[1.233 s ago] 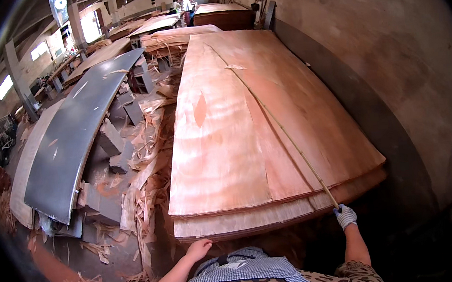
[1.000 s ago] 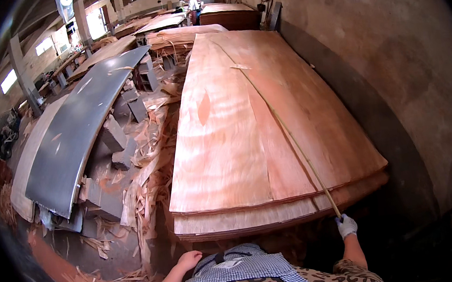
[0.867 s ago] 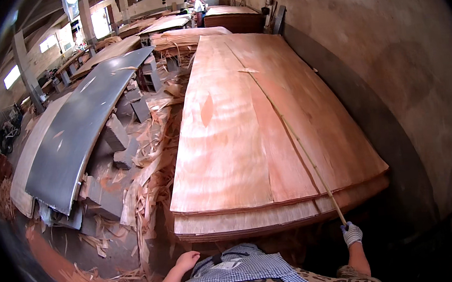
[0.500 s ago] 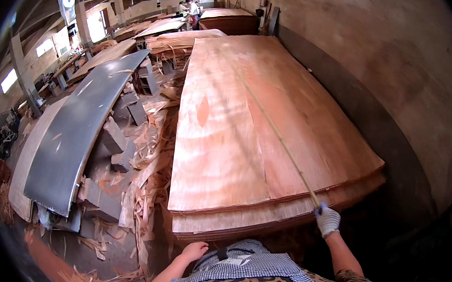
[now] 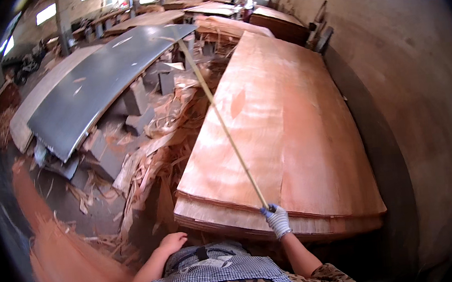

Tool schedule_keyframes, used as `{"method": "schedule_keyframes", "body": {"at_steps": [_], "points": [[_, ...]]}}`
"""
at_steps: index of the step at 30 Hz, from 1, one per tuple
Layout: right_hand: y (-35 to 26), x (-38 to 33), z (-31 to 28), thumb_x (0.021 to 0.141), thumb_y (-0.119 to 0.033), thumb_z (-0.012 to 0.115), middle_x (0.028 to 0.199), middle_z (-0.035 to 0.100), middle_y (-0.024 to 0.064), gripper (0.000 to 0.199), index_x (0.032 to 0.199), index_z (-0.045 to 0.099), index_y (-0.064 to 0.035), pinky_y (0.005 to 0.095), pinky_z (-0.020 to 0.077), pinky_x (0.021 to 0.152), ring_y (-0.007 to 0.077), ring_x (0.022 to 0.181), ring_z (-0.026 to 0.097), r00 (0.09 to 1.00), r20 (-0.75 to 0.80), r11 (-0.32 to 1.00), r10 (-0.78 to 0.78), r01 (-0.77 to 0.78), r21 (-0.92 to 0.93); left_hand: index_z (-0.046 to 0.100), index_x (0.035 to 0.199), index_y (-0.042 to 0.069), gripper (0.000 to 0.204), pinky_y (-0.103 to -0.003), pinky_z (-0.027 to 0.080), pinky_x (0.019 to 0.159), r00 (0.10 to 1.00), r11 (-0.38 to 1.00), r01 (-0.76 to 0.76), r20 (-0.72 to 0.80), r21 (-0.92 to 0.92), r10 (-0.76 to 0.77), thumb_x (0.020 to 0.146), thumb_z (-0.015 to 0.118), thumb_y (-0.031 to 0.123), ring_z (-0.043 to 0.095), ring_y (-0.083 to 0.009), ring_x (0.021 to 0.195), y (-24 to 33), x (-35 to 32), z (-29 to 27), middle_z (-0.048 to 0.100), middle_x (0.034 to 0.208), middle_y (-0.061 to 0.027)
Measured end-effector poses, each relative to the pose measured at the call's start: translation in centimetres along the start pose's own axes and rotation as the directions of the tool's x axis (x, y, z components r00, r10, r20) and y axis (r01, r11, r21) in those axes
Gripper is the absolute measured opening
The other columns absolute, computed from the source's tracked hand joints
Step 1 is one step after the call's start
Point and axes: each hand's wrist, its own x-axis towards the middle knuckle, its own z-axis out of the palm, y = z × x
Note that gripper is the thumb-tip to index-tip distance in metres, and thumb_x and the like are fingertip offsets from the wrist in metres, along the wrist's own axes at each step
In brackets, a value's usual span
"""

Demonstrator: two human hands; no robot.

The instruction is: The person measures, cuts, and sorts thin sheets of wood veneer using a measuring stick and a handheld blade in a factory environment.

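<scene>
Currently, the white-gloved right hand (image 5: pixel 277 221) is clasping a long, tan, bamboo-like stick (image 5: pixel 230 135) by its near end, likely best; it's pointing toward eleven o'clock, probably handling light, springy. The bare left hand (image 5: pixel 173 243) is showing no clear grip.

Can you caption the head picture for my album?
A gloved right hand holds a long thin stick near stacked wood sheets.
</scene>
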Motion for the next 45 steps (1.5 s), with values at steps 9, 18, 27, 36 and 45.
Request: {"method": "schedule_keyframes", "body": {"at_steps": [9,18,27,36,45], "points": [[-9.0,6.5,4.0,0.076,-0.023,0.066,0.044,0.039,-0.0023,0.023,0.071,0.047,-0.0128,0.0242,0.0273,0.027,0.0097,0.03,0.036,0.98,-0.186,0.935,0.067,0.003,0.354,0.061,0.099,0.008,0.026,-0.035,0.045,0.079,0.947,0.936,0.277,-0.104,-0.218,-0.304,0.08,0.052,0.023,0.057,-0.0279,0.091,-11.0,-8.2,-1.6,0.061,0.097,-0.0128],[-10.8,4.7,13.6,0.075,-0.013,0.059,0.046,0.042,0.0019,0.014,0.074,0.046,-0.0078,0.0257,0.0339,0.03,0.0131,0.033,0.041,0.976,-0.123,0.979,0.18,-0.166,0.114,0.059,0.101,0.005,0.028,-0.035,0.045,0.077,0.97,0.943,0.175,-0.113,-0.282,-0.214,0.08,0.051,0.022,0.057,-0.0287,0.09,-22.1,-10.2,-6.8,0.06,0.097,-0.0153],[-13.6,-0.2,24.2,0.077,-0.016,0.058,0.044,0.038,-0.0007,0.014,0.072,0.047,-0.0084,0.0255,0.0293,0.028,0.0103,0.031,0.035,0.947,-0.269,0.976,0.174,-0.129,0.176,0.059,0.101,0.005,0.028,-0.034,0.044,0.08,0.885,0.883,0.282,-0.253,-0.376,-0.39,0.082,0.049,0.023,0.056,-0.0288,0.093,-29.5,-15.1,-17.1,0.06,0.099,-0.0148],[-31.6,9.6,32.2,0.077,-0.02,0.059,0.043,0.04,0.0002,0.022,0.062,0.045,-0.0102,0.0252,0.0291,0.029,0.0107,0.031,0.036,0.925,-0.375,0.927,-0.059,0.191,0.323,0.06,0.098,0.001,0.025,-0.027,0.046,0.07,0.733,0.641,0.1,-0.38,-0.761,-0.565,0.083,0.05,0.018,0.059,-0.0161,0.076,-38.4,-14.5,-20.1,0.064,0.086,-0.0101],[-39.7,1.9,51.7,0.085,-0.014,0.054,0.057,0.05,0.0023,0.012,0.078,0.048,-0.0055,0.0252,0.0411,0.044,0.0096,0.047,0.048,0.8,0.203,0.8,-0.564,0.469,0.374,0.033,0.125,-0.003,0.06,-0.035,0.041,0.088,0.822,0.9,-0.288,-0.567,-0.328,0.056,0.082,0.057,0.031,0.049,-0.0267,0.107,-23.9,-1.9,-36.7,0.046,0.12,-0.0185]]}}
